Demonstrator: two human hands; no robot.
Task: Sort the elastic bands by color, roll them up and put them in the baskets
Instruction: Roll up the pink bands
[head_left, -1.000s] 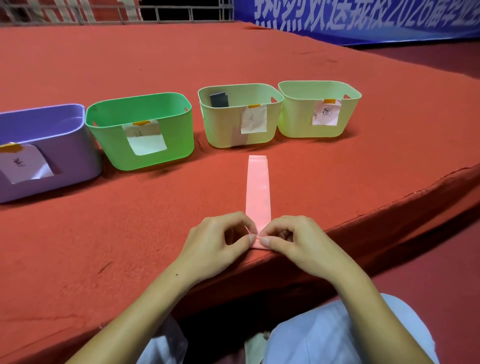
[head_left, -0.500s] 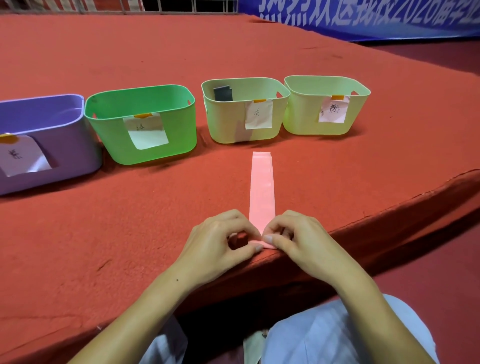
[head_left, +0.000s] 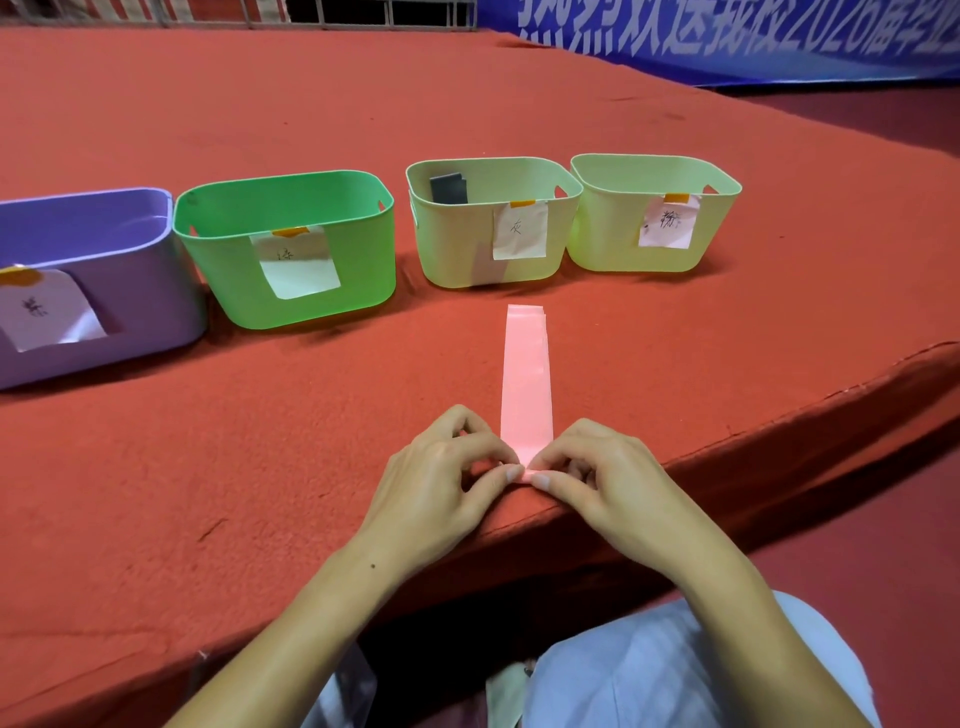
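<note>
Pink band (head_left: 525, 374) lay flat on the red desk (head_left: 260, 467), running from the pale baskets (head_left: 493, 249) back to the edge, where left hand (head_left: 441, 478) and right hand (head_left: 608, 478) both pinched its near end, fingers curled tight.

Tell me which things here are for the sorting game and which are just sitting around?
For the job:
pink band, pinched at its near end by the left hand and right hand
purple basket
green basket
two pale baskets
dark band in one pale basket

Just there:
blue banner
red cloth
</note>
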